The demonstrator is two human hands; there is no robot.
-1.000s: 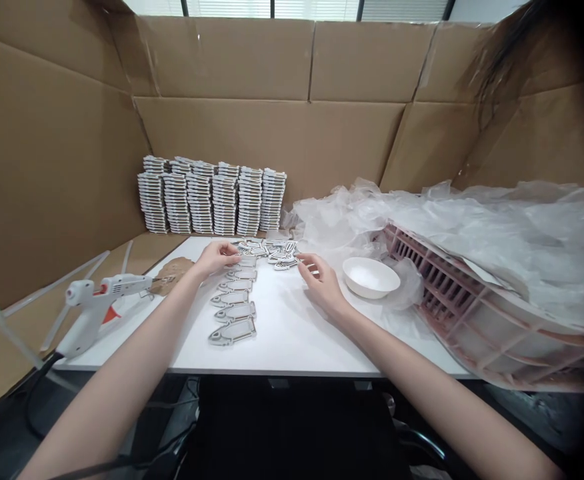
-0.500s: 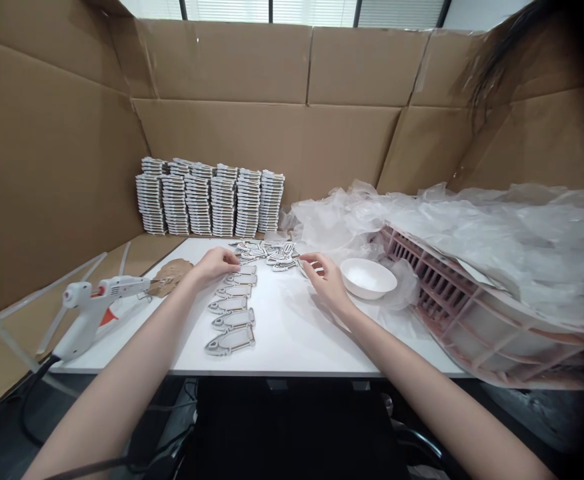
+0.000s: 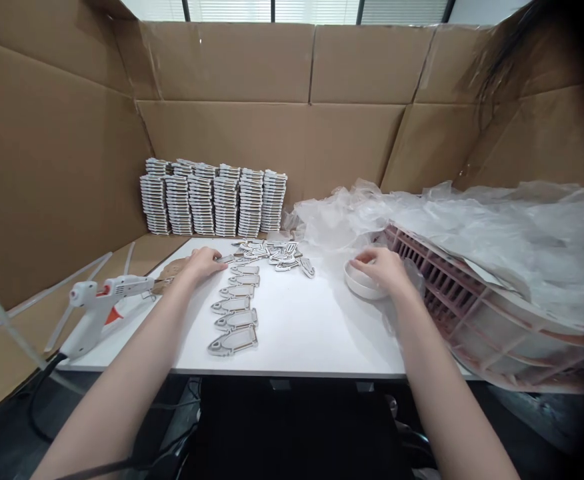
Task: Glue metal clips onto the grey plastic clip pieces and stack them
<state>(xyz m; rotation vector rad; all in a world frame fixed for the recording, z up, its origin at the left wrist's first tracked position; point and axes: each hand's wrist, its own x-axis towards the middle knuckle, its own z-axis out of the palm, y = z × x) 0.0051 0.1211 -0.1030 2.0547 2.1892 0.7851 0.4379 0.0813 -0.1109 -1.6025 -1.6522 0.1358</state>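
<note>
A row of several flat grey fish-shaped pieces [image 3: 233,308] runs down the middle of the white table [image 3: 302,333]. More of these pieces lie in a loose heap [image 3: 272,253] at the table's far side. My left hand [image 3: 203,261] lies flat on the table at the top of the row, fingers stretched out, fingertips touching a small piece. My right hand [image 3: 383,266] hovers over the white bowl [image 3: 358,284], fingers curled down into it. What the fingers hold, if anything, is hidden.
A white glue gun [image 3: 99,307] lies at the table's left edge, its cord hanging down. Stacks of finished pieces [image 3: 215,198] stand against the cardboard wall. A pink crate [image 3: 472,313] under crumpled clear plastic [image 3: 472,227] fills the right side. A brown cardboard scrap [image 3: 172,270] lies left of my left hand.
My right hand has moved right, from the loose heap of pieces to over the white bowl. My left hand has shifted slightly left and flattened on the table.
</note>
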